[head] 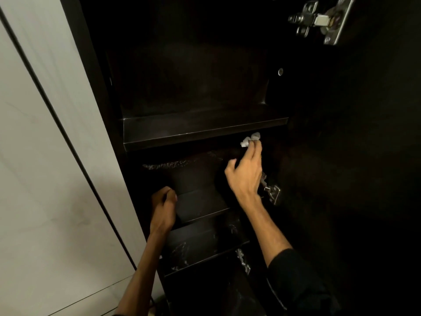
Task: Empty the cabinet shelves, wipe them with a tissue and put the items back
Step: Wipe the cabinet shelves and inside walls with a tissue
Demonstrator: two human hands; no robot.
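Reaching into the dark cabinet (102, 92), the right hand (246, 172) pinches a crumpled white tissue (250, 139) at its fingertips, thumb spread out to the side. The tissue sits just under the front edge of the upper shelf (202, 131), near that shelf's right end, and whether it touches the wood cannot be told. The upper shelf shows nothing standing on it. The compartment below it is very dark; a pale streaky smear (168, 165) runs across its back. The left hand (164, 206) is lower down at the left end of the next shelf (200, 205), its fingers curled at the shelf's front corner; its grip cannot be read in the gloom. Another shelf (205, 247) below carries whitish marks. Metal hinges (319, 20) gleam on the cabinet's right side. A pale wall panel (41, 179) stands left of the cabinet.
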